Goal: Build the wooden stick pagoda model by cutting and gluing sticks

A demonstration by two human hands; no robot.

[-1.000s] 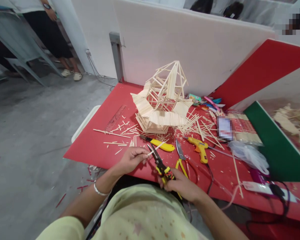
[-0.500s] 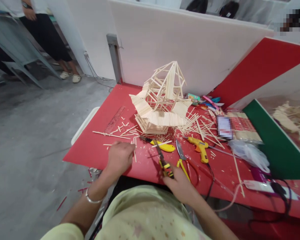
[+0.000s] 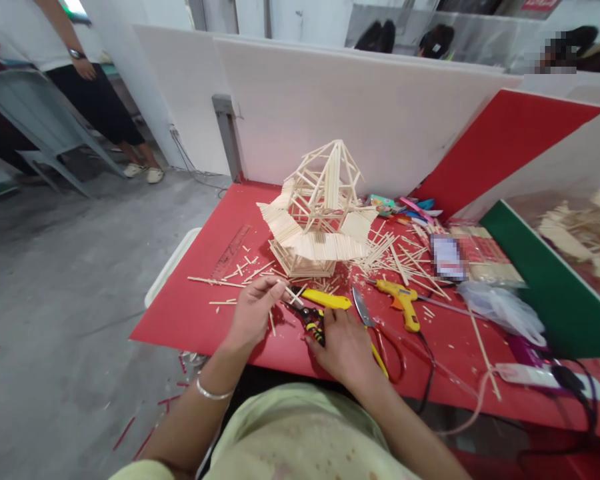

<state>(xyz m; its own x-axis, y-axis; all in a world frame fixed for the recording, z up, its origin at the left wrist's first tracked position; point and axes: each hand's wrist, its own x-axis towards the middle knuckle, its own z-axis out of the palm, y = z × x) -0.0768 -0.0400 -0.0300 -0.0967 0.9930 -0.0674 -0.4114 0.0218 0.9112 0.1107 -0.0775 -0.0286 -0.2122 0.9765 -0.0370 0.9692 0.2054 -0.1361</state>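
Observation:
My left hand [image 3: 255, 312] pinches a thin wooden stick [image 3: 294, 295] between thumb and fingers. My right hand [image 3: 347, 343] is closed round the black-and-yellow handles of a pair of pliers [image 3: 310, 320], whose dark jaws point left, close to the stick. Whether the jaws touch the stick I cannot tell. Just beyond both hands stands a pagoda-like model of wooden sticks [image 3: 320, 243], with a flared lower roof and an open-framed top. A yellow utility knife [image 3: 327, 298] lies between the hands and the model. Right of my right hand are scissors [image 3: 364, 308] with red handles.
On the red table [image 3: 180, 313] a yellow glue gun [image 3: 397, 300] lies to the right, its cord trailing to the front edge. Loose sticks [image 3: 387, 250] and a clear ruler [image 3: 233, 250] surround the model. A plastic bag [image 3: 500, 307] and power strip [image 3: 525, 375] are farther right. Another person [image 3: 100, 100] stands back left.
My left hand has lifted a stick towards the pliers. The pliers in my right hand have swung lower and turned to point left, and my hands are closer together.

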